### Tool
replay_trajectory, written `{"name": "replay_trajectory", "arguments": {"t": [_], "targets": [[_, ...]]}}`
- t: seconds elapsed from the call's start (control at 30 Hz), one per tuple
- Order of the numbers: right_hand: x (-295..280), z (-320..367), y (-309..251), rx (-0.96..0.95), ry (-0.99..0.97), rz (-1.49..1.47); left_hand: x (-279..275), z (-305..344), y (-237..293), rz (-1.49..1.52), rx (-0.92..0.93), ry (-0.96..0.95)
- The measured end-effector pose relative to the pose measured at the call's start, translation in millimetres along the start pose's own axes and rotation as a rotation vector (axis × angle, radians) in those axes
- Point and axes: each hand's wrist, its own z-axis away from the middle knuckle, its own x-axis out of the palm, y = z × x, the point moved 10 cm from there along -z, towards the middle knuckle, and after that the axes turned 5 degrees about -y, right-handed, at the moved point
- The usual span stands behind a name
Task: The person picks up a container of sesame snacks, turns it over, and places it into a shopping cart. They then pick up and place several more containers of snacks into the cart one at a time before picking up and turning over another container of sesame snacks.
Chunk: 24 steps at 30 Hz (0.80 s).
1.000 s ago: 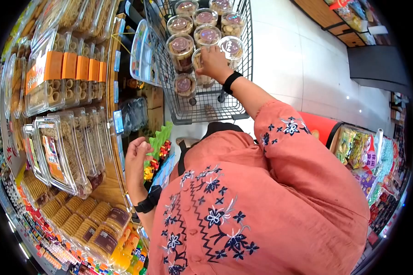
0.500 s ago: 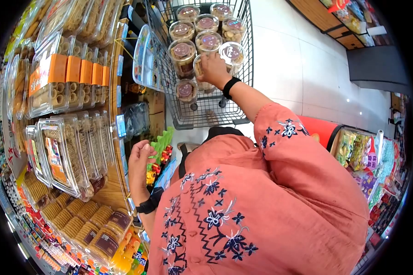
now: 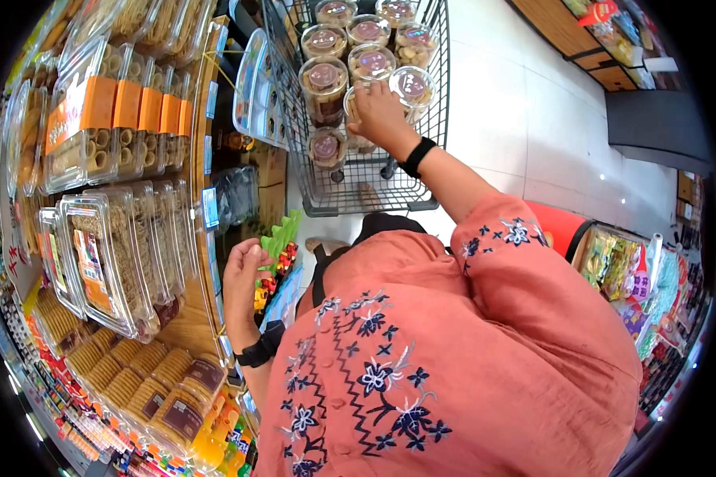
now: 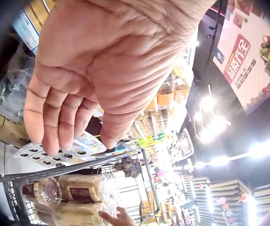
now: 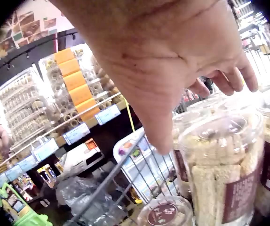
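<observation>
My right hand [image 3: 380, 114] reaches over the shopping cart [image 3: 370, 208], fingers extended above a clear round tub of pale stick-shaped biscuits [image 5: 215, 183]. In the right wrist view its thumb points down beside that tub's lid, apart from it, and the fingers spread beyond. Several similar tubs with maroon lid labels stand in the cart, among them a short tub [image 3: 327, 148] at the near left and a white-labelled tub [image 3: 412, 85] to the right. My left hand [image 3: 244, 274] hangs beside the shelf, fingers loosely bent and nothing in them, the palm showing in the left wrist view.
Shelves at left hold clear boxes of rolled biscuits [image 3: 95, 131], boxed snacks [image 3: 95, 262] and packs of round biscuits [image 3: 155, 397]. A white plastic tray [image 3: 254, 87] stands between shelf and cart. Pale floor tiles [image 3: 489, 119] lie to the right, and bagged snacks [image 3: 616, 266] fill a red-sided display.
My right hand has loosened from the tub, its fingers straightening forward over the lids. The cart appears slightly farther right in view. My left hand stays nearly the same.
</observation>
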Motion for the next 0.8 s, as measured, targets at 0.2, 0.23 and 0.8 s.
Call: {"name": "replay_trajectory", "arguments": {"t": [0.2, 0.23, 0.8], "targets": [[41.3, 25.6, -70.6, -0.228, -0.090, -0.466, 13.8, 0.2, -3.3, 0.002, -0.065, -0.016], [55.2, 29.1, -80.2, -0.248, -0.099, -0.434, 16.0, -1.8, -6.1, 0.002, -0.070, -0.028], [225.2, 15.6, -75.2, 0.076, -0.672, -0.095, 10.3, 2.5, -78.0, 0.131, -0.236, 0.026]]}}
